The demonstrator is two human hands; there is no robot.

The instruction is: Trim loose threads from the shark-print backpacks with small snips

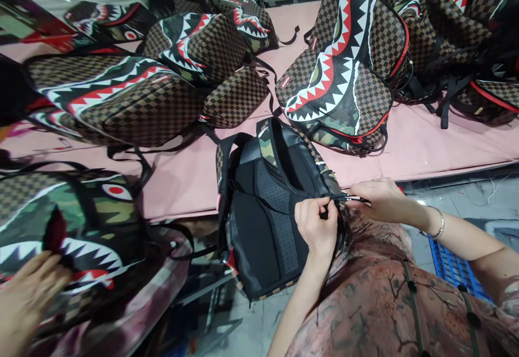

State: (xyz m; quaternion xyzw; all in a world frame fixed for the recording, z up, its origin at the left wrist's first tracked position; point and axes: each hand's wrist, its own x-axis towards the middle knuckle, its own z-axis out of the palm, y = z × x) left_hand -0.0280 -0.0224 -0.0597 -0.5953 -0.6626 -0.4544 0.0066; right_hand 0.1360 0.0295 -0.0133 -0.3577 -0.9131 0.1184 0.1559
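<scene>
A backpack (279, 222) leans on the table edge in front of me, its black padded back and shoulder straps facing up. My left hand (318, 224) is closed in a pinch at the backpack's right side; the exact bit between thumb and finger is too small to make out. In my right hand (375, 200) is a small pair of scissors (357, 199), dark-handled, with the blades pointing left. Their tips meet the backpack's edge, right beside my left fingertips.
Several checkered backpacks with shark-mouth prints, such as one backpack (336, 86), lie across the pink table (430, 149). At left, a co-worker's hand (36, 292) touches another backpack (109, 211). A blue plastic crate (454, 265) stands on the floor at right.
</scene>
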